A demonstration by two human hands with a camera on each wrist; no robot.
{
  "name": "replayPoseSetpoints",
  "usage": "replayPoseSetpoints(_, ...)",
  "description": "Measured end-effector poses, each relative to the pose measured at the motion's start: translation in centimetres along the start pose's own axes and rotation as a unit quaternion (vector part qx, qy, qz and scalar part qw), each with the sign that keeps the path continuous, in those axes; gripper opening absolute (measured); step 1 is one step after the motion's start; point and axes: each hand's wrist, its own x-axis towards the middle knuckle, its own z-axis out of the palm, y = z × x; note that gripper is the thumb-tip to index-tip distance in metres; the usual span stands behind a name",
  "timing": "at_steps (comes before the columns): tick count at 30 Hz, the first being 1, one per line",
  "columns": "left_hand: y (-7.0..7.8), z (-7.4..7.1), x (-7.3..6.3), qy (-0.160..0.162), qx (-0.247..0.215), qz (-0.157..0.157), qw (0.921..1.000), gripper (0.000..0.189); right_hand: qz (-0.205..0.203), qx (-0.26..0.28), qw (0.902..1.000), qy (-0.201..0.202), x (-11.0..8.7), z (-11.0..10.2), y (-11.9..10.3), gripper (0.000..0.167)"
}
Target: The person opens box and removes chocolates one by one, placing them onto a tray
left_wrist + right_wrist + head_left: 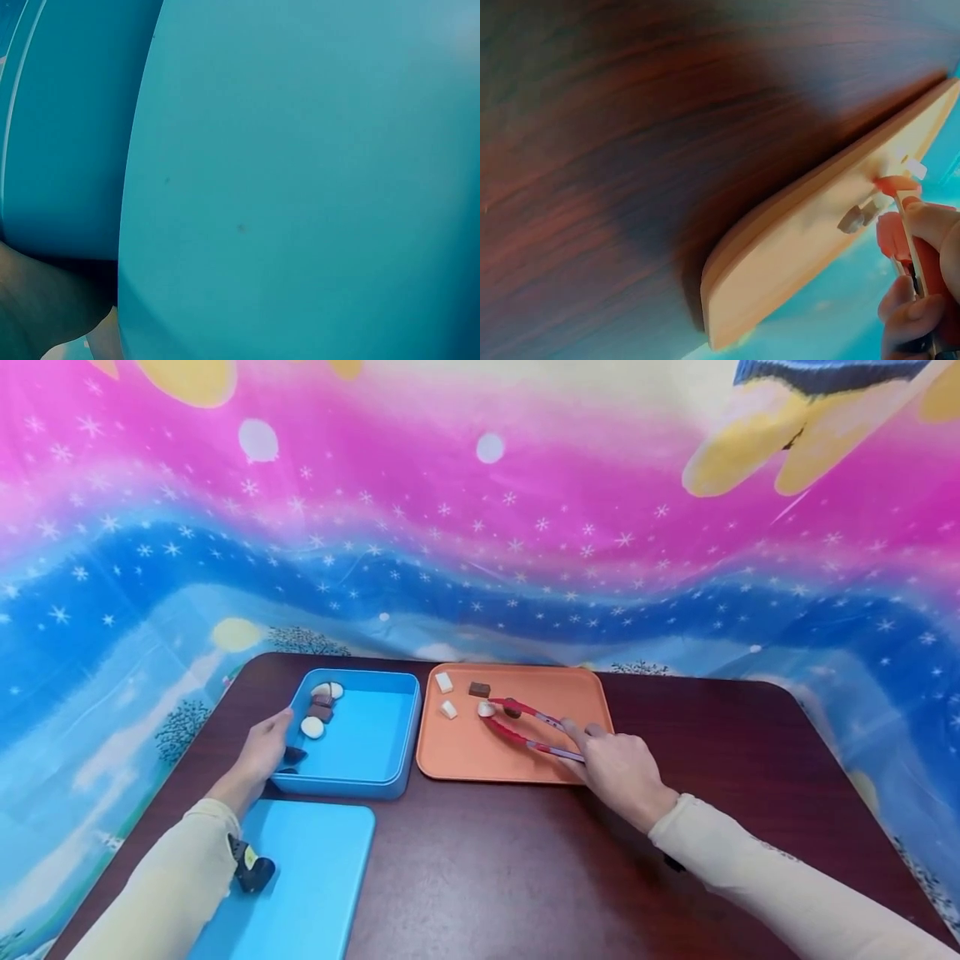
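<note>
My right hand [621,774] grips a pair of red tongs [517,737] by their handles. The tong tips are at a small white piece [486,710] over the orange tray [480,760]. A round dark chocolate-like piece [512,712] lies just behind the tongs. Further left on the tray are a brown block [479,689] and two white blocks [444,682]. My left hand [262,750] holds the left wall of a blue box [341,787], its fingers partly hidden. White and brown pieces [321,713] line that box's left side, with dark pieces [292,755] nearer me.
A flat light-blue lid [315,860] lies in front of the box, under my left forearm. Box and tray stand side by side on a dark wood table [480,868]. A patterned cloth [480,560] hangs behind the table.
</note>
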Motion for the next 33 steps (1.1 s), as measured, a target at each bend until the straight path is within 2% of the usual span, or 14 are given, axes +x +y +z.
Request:
replayPoseSetpoints(5, -0.1, 0.1, -0.1, 0.002, 0.005, -0.002, 1.0, 0.079, 0.037, 0.063, 0.9969, -0.03, -0.2, -0.4, 0.1, 0.061)
replayPoseSetpoints(9, 0.0, 0.2, -0.1, 0.0, 0.008, -0.005, 1.0, 0.079, 0.084, 0.128, 0.9861, -0.066, -0.3, -0.9, 0.2, 0.07)
replayPoseSetpoints(13, 0.2, 0.2, -0.1, 0.001, 0.005, -0.003, 1.0, 0.079, 0.118, 0.16, 0.9775, -0.072, -0.2, -1.2, 0.0, 0.078)
replayPoseSetpoints(18, 0.1, 0.0, -0.2, 0.002, 0.005, -0.008, 1.0, 0.079, 0.129, 0.188, 0.9706, -0.076, 0.0, -1.3, -0.5, 0.084)
replayPoseSetpoints(25, -0.1, 0.1, -0.1, -0.004, 0.0, -0.004, 1.0, 0.079, 0.152, 0.231, 0.9559, -0.099, 0.1, -1.7, -1.2, 0.087)
replayPoseSetpoints(33, 0.2, 0.0, -0.1, -0.001, -0.003, -0.014, 0.9999, 0.079, 0.157, 0.266, 0.9459, -0.099, 0.5, -1.9, -2.3, 0.085)
